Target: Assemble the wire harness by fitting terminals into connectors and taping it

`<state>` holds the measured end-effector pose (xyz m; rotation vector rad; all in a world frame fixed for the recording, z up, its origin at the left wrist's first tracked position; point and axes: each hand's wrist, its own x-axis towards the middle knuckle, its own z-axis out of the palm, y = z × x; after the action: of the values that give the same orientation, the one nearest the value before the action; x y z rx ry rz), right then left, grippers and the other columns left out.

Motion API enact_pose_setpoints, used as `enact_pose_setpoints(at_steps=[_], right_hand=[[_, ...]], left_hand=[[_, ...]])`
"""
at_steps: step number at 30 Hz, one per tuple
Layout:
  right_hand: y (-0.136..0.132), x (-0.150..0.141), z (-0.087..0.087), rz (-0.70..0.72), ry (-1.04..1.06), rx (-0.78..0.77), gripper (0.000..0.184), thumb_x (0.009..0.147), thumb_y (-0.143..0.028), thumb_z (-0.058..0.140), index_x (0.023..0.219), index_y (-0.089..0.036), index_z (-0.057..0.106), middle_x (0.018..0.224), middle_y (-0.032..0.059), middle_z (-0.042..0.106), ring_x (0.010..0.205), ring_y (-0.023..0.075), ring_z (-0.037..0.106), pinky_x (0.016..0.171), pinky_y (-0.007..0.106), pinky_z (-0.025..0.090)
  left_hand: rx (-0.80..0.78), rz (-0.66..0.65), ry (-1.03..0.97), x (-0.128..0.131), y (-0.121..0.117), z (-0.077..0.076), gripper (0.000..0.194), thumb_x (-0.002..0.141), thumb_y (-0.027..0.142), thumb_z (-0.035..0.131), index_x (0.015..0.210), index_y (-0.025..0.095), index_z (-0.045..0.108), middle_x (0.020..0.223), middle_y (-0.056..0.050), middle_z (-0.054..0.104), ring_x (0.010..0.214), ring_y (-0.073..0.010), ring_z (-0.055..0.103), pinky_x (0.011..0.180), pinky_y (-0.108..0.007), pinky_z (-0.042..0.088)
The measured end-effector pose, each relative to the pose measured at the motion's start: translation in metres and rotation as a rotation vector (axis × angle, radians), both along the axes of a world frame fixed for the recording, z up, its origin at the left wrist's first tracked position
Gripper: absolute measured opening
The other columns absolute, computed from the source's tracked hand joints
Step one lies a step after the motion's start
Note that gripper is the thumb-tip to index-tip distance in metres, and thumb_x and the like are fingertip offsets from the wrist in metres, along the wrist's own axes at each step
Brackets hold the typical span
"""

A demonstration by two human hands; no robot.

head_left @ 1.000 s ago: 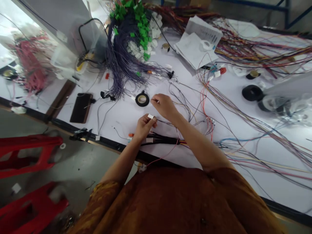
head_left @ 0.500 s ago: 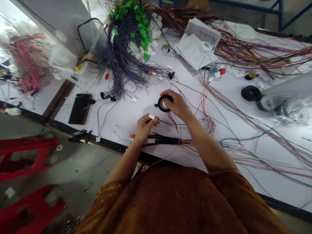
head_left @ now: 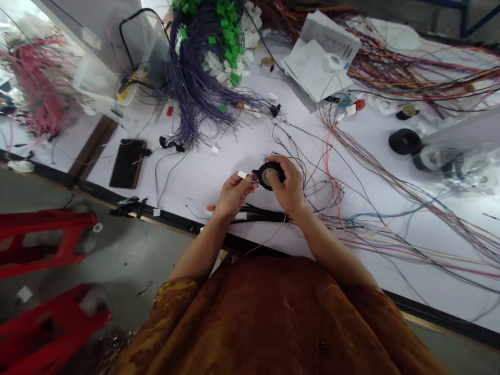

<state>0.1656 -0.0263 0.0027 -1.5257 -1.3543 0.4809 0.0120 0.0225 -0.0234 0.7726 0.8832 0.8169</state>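
Between the thumb and fingers of my left hand is a small white connector with thin wires. My right hand grips a roll of black tape, thumb over its core. The roll's loose tape end reaches the wires right beside my left fingertips; whether it sticks to them I cannot tell. Below both hands runs a black-wrapped wire bundle, with an orange connector at its left end. Thin dark wires pass behind my right hand.
Purple wires with green connectors lie at the back. A phone rests on the left. Papers and long loose wires spread over the right side, near another black tape roll. Red stools stand on the floor.
My right hand has brought the tape roll down and closer to my left hand, so the tape end is now at the wires. My left hand keeps its pinch on the connector.
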Motion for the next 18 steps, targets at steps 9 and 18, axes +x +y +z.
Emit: enact_pose_setpoints(at_steps=[9, 18], right_hand=[[-0.005, -0.006, -0.001, 0.026, 0.015, 0.057, 0.026, 0.085, -0.023, 0.05, 0.109, -0.021, 0.061, 0.108, 0.0082, 0.066, 0.104, 0.0222, 0.06, 0.094, 0.038, 0.049], [0.01, 0.019, -0.005, 0.063, 1.026, -0.496, 0.021, 0.074, -0.028, 0.056, 0.092, -0.02, 0.062, 0.063, -0.0049, 0.045, 0.046, 0.0078, 0.034, 0.038, 0.02, 0.018]], left_hand=[[0.087, 0.011, 0.036, 0.0, 0.003, -0.008, 0.034, 0.062, 0.038, 0.087, 0.08, 0.016, 0.069, 0.067, 0.002, 0.068, 0.062, -0.0088, 0.065, 0.066, -0.023, 0.056], [0.272, -0.061, 0.184, -0.01, 0.004, -0.004, 0.026, 0.073, 0.036, 0.082, 0.086, 0.017, 0.07, 0.074, -0.001, 0.074, 0.07, -0.0122, 0.072, 0.071, -0.023, 0.058]])
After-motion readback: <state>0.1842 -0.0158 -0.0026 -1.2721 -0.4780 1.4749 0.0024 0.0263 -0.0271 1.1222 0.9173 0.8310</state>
